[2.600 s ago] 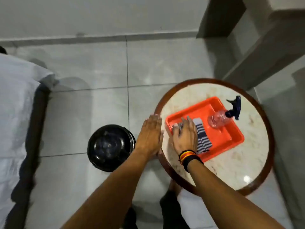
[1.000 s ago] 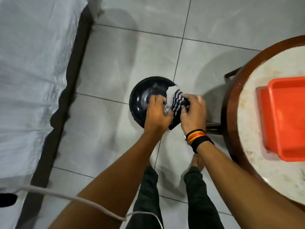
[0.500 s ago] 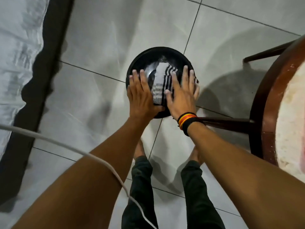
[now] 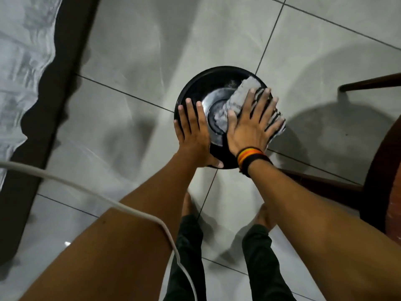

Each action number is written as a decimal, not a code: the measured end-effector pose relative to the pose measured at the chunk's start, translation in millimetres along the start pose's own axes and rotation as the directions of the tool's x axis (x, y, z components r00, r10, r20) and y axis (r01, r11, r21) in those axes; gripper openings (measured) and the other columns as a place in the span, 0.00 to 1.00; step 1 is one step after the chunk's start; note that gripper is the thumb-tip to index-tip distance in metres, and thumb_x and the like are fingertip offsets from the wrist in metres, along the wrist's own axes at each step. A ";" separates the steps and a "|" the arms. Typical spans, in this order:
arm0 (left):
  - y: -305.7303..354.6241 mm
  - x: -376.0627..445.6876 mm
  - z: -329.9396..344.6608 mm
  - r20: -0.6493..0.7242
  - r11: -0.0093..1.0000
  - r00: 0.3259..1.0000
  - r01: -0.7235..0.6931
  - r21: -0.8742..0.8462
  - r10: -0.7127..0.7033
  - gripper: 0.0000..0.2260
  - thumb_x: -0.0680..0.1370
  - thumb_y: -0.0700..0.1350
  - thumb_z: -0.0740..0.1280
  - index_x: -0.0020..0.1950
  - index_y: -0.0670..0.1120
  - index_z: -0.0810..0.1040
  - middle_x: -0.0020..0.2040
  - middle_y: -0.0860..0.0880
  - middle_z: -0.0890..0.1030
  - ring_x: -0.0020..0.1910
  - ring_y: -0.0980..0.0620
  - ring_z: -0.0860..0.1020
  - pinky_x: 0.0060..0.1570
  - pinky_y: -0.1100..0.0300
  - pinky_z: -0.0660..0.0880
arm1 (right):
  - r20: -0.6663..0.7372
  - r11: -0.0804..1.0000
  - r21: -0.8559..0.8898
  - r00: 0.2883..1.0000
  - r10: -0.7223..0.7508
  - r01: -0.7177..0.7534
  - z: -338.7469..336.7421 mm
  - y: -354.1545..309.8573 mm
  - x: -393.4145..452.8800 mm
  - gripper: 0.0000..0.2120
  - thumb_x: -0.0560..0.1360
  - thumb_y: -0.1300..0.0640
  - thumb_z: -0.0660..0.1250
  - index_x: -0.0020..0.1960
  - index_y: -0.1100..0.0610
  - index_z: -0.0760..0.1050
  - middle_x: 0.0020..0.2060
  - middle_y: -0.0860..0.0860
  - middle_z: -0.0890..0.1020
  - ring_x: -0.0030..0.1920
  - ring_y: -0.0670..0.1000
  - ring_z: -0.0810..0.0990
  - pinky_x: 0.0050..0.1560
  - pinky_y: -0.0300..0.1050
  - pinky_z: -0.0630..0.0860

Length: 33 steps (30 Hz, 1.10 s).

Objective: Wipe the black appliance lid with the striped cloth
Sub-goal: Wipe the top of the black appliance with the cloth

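The round black appliance lid (image 4: 208,83) sits on the tiled floor in front of my feet, glossy with a lighter centre. The striped cloth (image 4: 245,92) lies on its right half and hangs a little over the right rim. My right hand (image 4: 251,124), with coloured bands at the wrist, presses flat on the cloth with fingers spread. Flat on the left side of the lid rests my left hand (image 4: 193,135), fingers together, with nothing in it. The lower part of the lid is hidden under both hands.
A bed with a grey sheet (image 4: 23,61) and a dark base runs along the left. The brown rim of a round table (image 4: 388,174) and its dark crossbars stand at the right. A white cable (image 4: 108,198) hangs across my left forearm.
The cloth came from the orange tray on the table down onto the lid. In the last half second my right hand has slid it from the centre toward the right rim.
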<state>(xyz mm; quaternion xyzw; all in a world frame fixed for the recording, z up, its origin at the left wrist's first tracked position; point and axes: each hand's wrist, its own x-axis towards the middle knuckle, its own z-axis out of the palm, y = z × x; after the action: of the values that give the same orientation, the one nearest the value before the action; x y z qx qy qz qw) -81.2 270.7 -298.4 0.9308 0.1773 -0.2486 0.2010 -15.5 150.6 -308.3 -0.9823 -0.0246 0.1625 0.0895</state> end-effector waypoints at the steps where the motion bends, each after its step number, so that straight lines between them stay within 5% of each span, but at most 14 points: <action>1: -0.1 2.4 1.0 0.012 1.000 1.000 0.004 -0.003 -0.004 0.77 0.54 0.71 0.81 0.82 0.37 0.34 0.82 0.34 0.33 0.80 0.31 0.32 0.76 0.35 0.33 | -0.011 1.000 -0.001 1.000 0.003 -0.003 -0.3 -12.8 15.8 0.36 0.85 0.38 0.49 0.87 0.52 0.44 0.87 0.58 0.45 0.86 0.64 0.43 0.80 0.77 0.44; 4: 0.7 2.8 0.0 0.076 0.999 0.996 0.039 -0.017 -0.038 0.77 0.56 0.69 0.81 0.80 0.39 0.30 0.80 0.35 0.28 0.79 0.33 0.28 0.75 0.37 0.30 | 0.005 0.964 -0.111 0.970 -0.243 0.242 1.1 -37.1 41.4 0.34 0.86 0.40 0.47 0.87 0.52 0.45 0.87 0.58 0.47 0.86 0.64 0.45 0.80 0.77 0.42; 9: 4.4 -0.4 -6.4 0.117 0.997 0.991 0.066 -0.042 -0.061 0.76 0.58 0.69 0.80 0.80 0.41 0.27 0.80 0.37 0.26 0.78 0.34 0.26 0.77 0.35 0.32 | 0.163 0.771 -0.215 0.801 -0.576 0.599 -5.6 25.5 15.7 0.31 0.87 0.42 0.48 0.87 0.49 0.48 0.87 0.54 0.51 0.86 0.59 0.49 0.82 0.73 0.50; 12: 5.3 -0.9 -9.2 0.113 0.997 0.992 0.056 -0.056 -0.049 0.77 0.56 0.68 0.81 0.80 0.41 0.28 0.80 0.37 0.27 0.78 0.33 0.27 0.77 0.35 0.33 | 0.185 0.879 -0.154 0.887 -0.424 0.452 -12.1 52.5 5.3 0.32 0.85 0.40 0.45 0.87 0.46 0.46 0.87 0.53 0.48 0.86 0.58 0.46 0.82 0.72 0.46; 15: 5.8 1.4 -10.1 0.130 0.998 0.990 0.057 -0.036 -0.052 0.77 0.56 0.69 0.81 0.81 0.40 0.29 0.80 0.36 0.27 0.78 0.32 0.27 0.77 0.34 0.33 | 0.111 0.992 -0.023 0.986 -0.123 0.126 -13.9 11.8 29.7 0.33 0.85 0.41 0.48 0.87 0.48 0.43 0.87 0.54 0.45 0.86 0.61 0.42 0.82 0.72 0.43; 17: 5.8 0.1 -11.0 0.149 0.997 0.987 0.068 -0.024 -0.064 0.77 0.57 0.68 0.82 0.80 0.40 0.27 0.79 0.36 0.25 0.78 0.32 0.26 0.75 0.36 0.30 | 0.112 0.995 0.007 0.989 -0.098 0.098 -17.1 -26.3 50.2 0.32 0.86 0.42 0.49 0.87 0.48 0.44 0.87 0.55 0.46 0.86 0.62 0.42 0.82 0.73 0.41; 21: 6.9 0.8 -12.5 0.200 0.995 0.974 0.098 0.031 -0.103 0.76 0.59 0.68 0.81 0.78 0.39 0.24 0.78 0.35 0.23 0.77 0.33 0.24 0.76 0.36 0.30 | 0.245 0.835 -0.087 0.825 -0.510 0.543 -18.9 -62.6 67.3 0.26 0.88 0.44 0.47 0.85 0.46 0.54 0.86 0.53 0.55 0.86 0.60 0.47 0.82 0.73 0.41; 24: 7.8 0.7 -13.5 0.196 0.995 0.976 0.096 0.016 -0.097 0.76 0.59 0.69 0.80 0.79 0.40 0.25 0.78 0.36 0.23 0.77 0.33 0.24 0.78 0.35 0.32 | 0.317 0.732 -0.044 0.704 -0.635 0.680 -34.9 -53.0 94.6 0.24 0.88 0.42 0.51 0.83 0.43 0.61 0.84 0.50 0.62 0.85 0.57 0.55 0.82 0.68 0.49; 26: 8.8 -2.3 -14.0 0.175 0.995 0.980 0.098 -0.021 -0.093 0.77 0.58 0.68 0.81 0.79 0.40 0.26 0.78 0.36 0.24 0.77 0.33 0.25 0.77 0.34 0.31 | 0.300 0.780 -0.051 0.755 -0.583 0.623 -40.3 -36.1 105.7 0.25 0.87 0.40 0.52 0.83 0.42 0.62 0.84 0.50 0.62 0.84 0.57 0.57 0.82 0.66 0.52; 29: 8.5 -3.3 -11.9 0.144 0.994 0.985 0.099 -0.038 -0.092 0.77 0.57 0.68 0.82 0.80 0.41 0.26 0.79 0.37 0.25 0.78 0.33 0.25 0.77 0.34 0.32 | 0.172 0.959 0.048 0.944 -0.283 0.279 -34.0 1.3 77.7 0.27 0.87 0.41 0.52 0.85 0.44 0.57 0.85 0.52 0.58 0.85 0.59 0.53 0.83 0.67 0.50; 33: 8.8 -1.5 -7.4 0.128 0.994 0.987 0.102 -0.031 -0.097 0.77 0.56 0.68 0.82 0.81 0.41 0.28 0.80 0.37 0.27 0.78 0.33 0.27 0.78 0.32 0.35 | 0.120 0.989 0.004 0.982 -0.147 0.148 -10.0 32.4 -12.8 0.31 0.86 0.43 0.49 0.87 0.48 0.49 0.86 0.59 0.51 0.86 0.64 0.48 0.82 0.73 0.52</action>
<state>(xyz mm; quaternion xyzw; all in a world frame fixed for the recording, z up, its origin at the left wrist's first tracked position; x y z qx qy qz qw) -75.7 266.2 -289.1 0.8993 0.2151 -0.3132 0.2164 -23.8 116.1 -300.9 -0.9664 -0.1030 0.2143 0.0972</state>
